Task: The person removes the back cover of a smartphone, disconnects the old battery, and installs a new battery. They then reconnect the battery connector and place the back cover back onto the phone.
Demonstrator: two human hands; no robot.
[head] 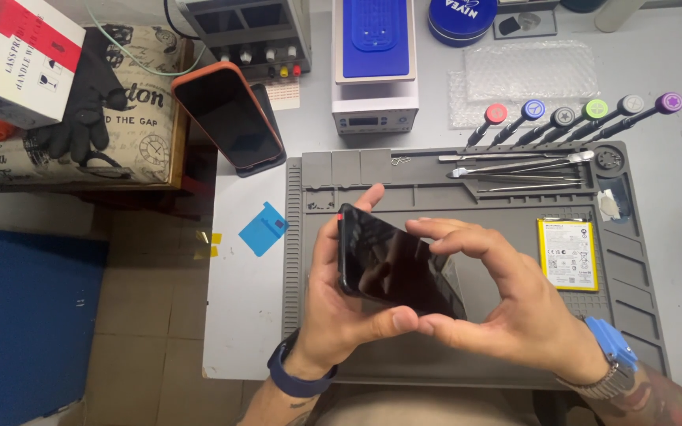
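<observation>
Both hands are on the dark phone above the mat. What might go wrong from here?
1. The black glossy phone is pinched at its edges by the left hand and right hand; it may slip onto the grey work mat.
2. The loose yellow-edged flat battery lies near the right hand and might get knocked.

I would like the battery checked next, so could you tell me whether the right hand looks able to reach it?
Probably yes: the yellow battery lies bare on the grey mat beside the right hand, nothing between, though that hand holds the phone.
</observation>
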